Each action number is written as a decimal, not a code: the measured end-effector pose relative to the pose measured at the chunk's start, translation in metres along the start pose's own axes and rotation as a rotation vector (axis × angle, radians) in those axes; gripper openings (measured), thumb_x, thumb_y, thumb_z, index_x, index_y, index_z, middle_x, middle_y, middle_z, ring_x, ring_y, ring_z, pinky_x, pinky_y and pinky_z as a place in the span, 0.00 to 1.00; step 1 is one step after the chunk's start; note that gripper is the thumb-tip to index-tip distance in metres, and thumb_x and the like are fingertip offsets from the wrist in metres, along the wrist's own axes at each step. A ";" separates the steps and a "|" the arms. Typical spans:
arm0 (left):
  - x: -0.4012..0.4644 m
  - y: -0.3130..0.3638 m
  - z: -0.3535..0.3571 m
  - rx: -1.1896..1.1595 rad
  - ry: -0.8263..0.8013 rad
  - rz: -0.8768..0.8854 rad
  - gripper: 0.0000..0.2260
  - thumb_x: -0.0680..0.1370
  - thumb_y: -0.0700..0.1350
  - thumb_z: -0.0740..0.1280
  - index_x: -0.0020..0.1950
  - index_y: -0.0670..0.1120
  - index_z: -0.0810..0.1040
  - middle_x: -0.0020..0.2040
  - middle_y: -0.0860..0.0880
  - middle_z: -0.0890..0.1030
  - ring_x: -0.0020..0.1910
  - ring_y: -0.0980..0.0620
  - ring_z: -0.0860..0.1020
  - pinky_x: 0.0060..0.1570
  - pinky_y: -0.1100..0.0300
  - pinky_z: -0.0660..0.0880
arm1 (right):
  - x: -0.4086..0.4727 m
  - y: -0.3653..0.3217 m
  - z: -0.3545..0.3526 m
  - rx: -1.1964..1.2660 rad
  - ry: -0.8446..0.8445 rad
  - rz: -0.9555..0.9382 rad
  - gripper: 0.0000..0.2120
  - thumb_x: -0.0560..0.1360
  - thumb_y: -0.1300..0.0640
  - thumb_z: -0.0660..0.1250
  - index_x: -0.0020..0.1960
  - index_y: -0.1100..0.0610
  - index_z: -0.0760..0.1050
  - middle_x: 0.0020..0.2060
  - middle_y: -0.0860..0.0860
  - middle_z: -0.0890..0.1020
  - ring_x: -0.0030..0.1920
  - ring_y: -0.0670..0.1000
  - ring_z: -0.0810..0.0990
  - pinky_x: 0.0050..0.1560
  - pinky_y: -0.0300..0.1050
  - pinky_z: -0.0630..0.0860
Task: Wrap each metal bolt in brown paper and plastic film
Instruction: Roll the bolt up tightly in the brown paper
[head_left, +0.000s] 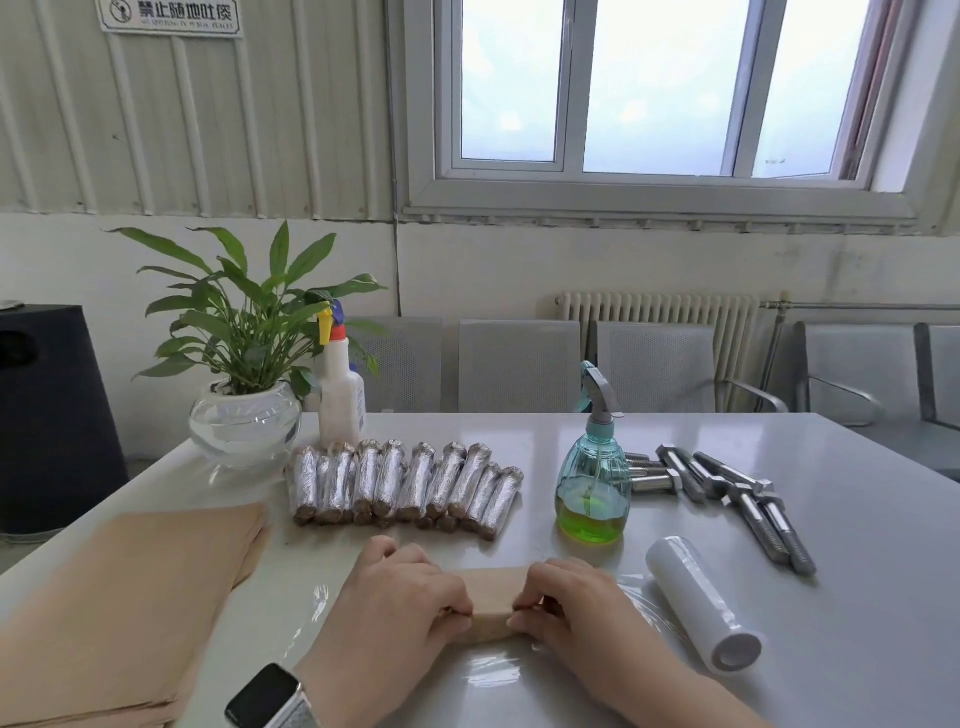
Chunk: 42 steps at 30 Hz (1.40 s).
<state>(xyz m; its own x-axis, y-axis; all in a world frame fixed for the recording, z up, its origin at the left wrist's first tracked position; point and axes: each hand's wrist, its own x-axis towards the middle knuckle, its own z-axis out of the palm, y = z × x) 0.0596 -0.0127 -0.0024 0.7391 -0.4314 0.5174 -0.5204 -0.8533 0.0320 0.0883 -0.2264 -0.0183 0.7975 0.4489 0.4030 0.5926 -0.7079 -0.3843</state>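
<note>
A bolt rolled in brown paper (492, 603) lies on a sheet of clear plastic film (493, 675) near the table's front edge. My left hand (400, 608) grips its left end and my right hand (576, 605) grips its right end, fingers curled over it. The film roll (701, 603) lies just right of my right hand. Several bare metal bolts (737, 499) lie at the right. A row of several wrapped bolts (405, 486) sits in the middle. A stack of brown paper sheets (130, 603) lies at the left.
A teal spray bottle (592, 467) with green liquid stands between the wrapped row and the bare bolts. A white spray bottle (340, 389) and a potted plant in a glass bowl (244, 415) stand at the back left. Grey chairs (519, 364) line the table's far side.
</note>
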 end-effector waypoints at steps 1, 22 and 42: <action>0.000 0.000 0.000 -0.013 -0.018 -0.024 0.10 0.60 0.57 0.78 0.34 0.57 0.80 0.32 0.64 0.80 0.37 0.62 0.78 0.46 0.60 0.61 | 0.000 0.000 -0.001 0.004 -0.014 0.007 0.08 0.75 0.47 0.69 0.48 0.51 0.79 0.43 0.42 0.76 0.49 0.45 0.73 0.53 0.39 0.68; -0.001 -0.005 0.009 -0.263 -0.093 -0.241 0.05 0.74 0.59 0.68 0.40 0.64 0.74 0.39 0.68 0.74 0.43 0.74 0.66 0.55 0.66 0.55 | 0.076 -0.020 -0.043 -0.587 -0.891 0.348 0.35 0.72 0.26 0.55 0.39 0.58 0.76 0.37 0.52 0.77 0.38 0.55 0.75 0.37 0.46 0.68; -0.001 -0.005 0.013 -0.214 -0.059 -0.227 0.06 0.73 0.60 0.68 0.45 0.60 0.80 0.47 0.66 0.74 0.55 0.65 0.67 0.59 0.64 0.53 | 0.086 -0.005 -0.032 -0.372 -0.668 0.193 0.12 0.67 0.41 0.71 0.35 0.45 0.71 0.35 0.42 0.74 0.36 0.47 0.74 0.32 0.42 0.67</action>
<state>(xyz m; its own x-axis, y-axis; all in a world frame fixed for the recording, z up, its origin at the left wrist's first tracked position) 0.0670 -0.0115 -0.0143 0.8671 -0.2581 0.4260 -0.4125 -0.8516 0.3236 0.1501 -0.2018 0.0447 0.8513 0.4482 -0.2726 0.4539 -0.8899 -0.0456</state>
